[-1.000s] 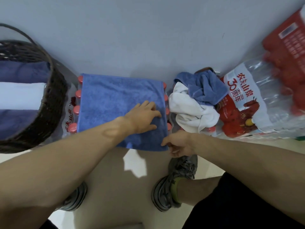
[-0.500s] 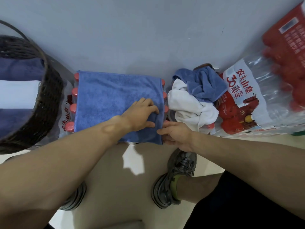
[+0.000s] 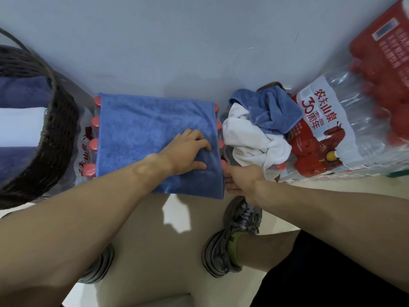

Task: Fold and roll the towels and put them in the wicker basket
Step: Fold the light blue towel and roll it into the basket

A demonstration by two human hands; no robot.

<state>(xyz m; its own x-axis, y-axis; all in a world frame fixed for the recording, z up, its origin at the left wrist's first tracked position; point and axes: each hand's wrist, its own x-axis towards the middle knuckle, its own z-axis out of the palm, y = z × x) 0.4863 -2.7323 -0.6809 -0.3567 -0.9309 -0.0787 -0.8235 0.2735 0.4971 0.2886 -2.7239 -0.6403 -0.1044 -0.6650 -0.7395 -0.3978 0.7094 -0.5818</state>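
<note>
So, step in hand: folding, with the blue towel (image 3: pixel 155 131) spread flat on a pack of red-capped bottles (image 3: pixel 94 129) against the far wall.
Left hand (image 3: pixel 188 151): fingers nearly straight, pressing the towel's near right part flat.
Right hand (image 3: pixel 241 178): at the towel's near right corner; whether it pinches the hem I cannot tell (the fingers are hidden behind the hand).
Next move: probably take that right edge and carry it leftward over the pressed cloth, keeping hems aligned, then roll.
Basket (image 3: pixel 55 138): far left, already holding rolled blue and white towels, with room near its rim.
Waiting pile (image 3: pixel 261 131): crumpled white and blue towels just right of the work surface.
Edges: the towel's near hem overhangs the pack; bottle caps show along both sides.
Open room: bare floor (image 3: pixel 155 251) near the feet; bottle packs (image 3: pixel 343 129) crowd the right.
</note>
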